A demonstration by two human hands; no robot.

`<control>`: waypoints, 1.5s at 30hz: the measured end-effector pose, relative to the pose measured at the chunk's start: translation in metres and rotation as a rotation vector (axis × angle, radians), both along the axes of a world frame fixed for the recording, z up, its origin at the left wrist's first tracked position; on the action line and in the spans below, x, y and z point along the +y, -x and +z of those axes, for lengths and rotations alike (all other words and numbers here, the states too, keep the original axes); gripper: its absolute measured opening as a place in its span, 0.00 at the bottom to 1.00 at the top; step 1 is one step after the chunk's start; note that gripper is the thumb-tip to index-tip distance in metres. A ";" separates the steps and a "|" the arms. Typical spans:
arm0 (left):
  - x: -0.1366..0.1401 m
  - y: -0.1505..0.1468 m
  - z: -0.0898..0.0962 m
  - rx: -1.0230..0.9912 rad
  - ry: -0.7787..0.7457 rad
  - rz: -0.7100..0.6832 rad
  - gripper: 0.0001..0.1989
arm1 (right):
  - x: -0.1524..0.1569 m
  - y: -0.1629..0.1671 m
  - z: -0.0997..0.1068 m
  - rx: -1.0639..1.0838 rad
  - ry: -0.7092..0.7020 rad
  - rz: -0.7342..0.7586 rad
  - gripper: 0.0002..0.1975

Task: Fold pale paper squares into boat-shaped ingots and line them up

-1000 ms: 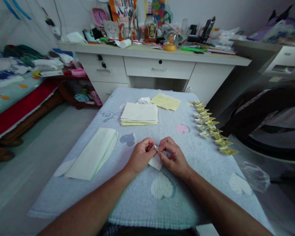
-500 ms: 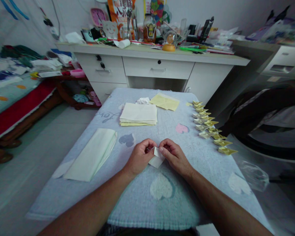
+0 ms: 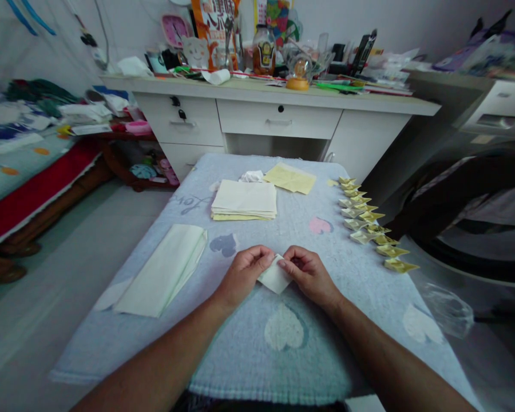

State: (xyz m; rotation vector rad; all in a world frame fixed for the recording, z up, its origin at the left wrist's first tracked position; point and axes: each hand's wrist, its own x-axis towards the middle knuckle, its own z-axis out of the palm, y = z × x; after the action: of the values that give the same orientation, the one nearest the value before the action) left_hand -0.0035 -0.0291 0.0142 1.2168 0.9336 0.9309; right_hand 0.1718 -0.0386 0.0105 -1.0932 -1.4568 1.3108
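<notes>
A small folded piece of pale paper [image 3: 277, 279] is pinched between my two hands, just above the cloth-covered table [image 3: 240, 343]. My left hand [image 3: 249, 271] grips its left upper edge with thumb and fingers. On the right upper edge, my right hand [image 3: 309, 273] presses with its thumb, the fingers curled behind. Part of the paper is hidden by the fingers. Beyond my hands lies a stack of paper sheets [image 3: 244, 196]. To the left rests a larger folded pale sheet [image 3: 163, 272]. Along the right edge stand several folded paper boats [image 3: 369, 216].
Behind the stack are a crumpled white tissue [image 3: 252, 176] and a yellow sheet [image 3: 290, 178]. A white desk [image 3: 278, 117] crowded with jars and clutter stands at the back. A washing machine [image 3: 476, 131] is at the right, a bed [image 3: 26, 166] at the left.
The small flap that stood up at the top of the paper now lies flatter, and my fingers have shifted slightly along its upper edges. The whole view has moved a little.
</notes>
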 end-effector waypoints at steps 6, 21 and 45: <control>-0.001 -0.001 -0.003 0.067 -0.066 0.015 0.12 | -0.003 0.001 0.005 -0.008 -0.015 0.015 0.16; -0.003 -0.004 0.000 0.179 -0.099 -0.022 0.12 | -0.004 -0.002 0.009 -0.065 -0.045 0.023 0.15; 0.000 -0.001 -0.001 0.231 -0.134 0.006 0.13 | -0.001 -0.006 0.004 -0.031 0.041 0.068 0.16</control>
State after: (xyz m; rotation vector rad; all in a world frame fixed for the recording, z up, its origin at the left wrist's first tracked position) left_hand -0.0022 -0.0286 0.0132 1.4592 1.0704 0.8807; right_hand 0.1782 -0.0392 0.0148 -1.1035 -1.5071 1.3821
